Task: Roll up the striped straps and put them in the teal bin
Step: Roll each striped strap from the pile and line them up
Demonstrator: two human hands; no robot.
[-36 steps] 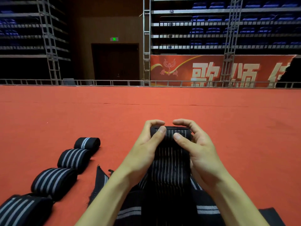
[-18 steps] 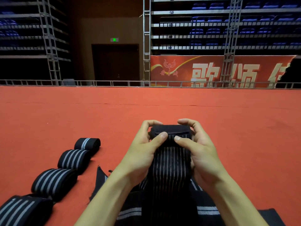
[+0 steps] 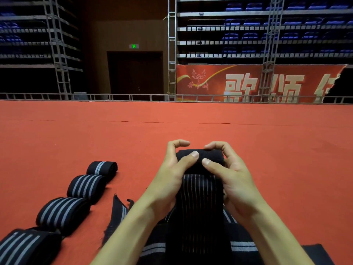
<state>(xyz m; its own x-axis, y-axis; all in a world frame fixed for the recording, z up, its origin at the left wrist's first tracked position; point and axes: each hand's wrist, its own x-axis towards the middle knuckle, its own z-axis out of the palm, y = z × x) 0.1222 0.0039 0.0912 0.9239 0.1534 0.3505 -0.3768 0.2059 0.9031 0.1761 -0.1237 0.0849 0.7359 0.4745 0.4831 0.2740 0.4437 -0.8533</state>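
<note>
Two hands, one black elastic strap with thin grey stripes (image 3: 200, 197) in work, held up over the red carpet floor (image 3: 267, 140) straight ahead of the person. Far end of it is wound into a small roll (image 3: 214, 156). Left hand (image 3: 168, 180) and right hand (image 3: 235, 184) both grip that roll, thumbs pressed on its near face and forefingers curled over the top. The unrolled length runs back between the wrists.

Four finished black rolls with grey stripes (image 3: 87, 186) lie on the carpet at left in one diagonal line. Loose striped straps (image 3: 118, 211) lie flat under the forearms; their count is unclear.

Versus a second ago, the roll's near face is plain black, where stripes showed then. The four finished rolls have not moved.
</note>
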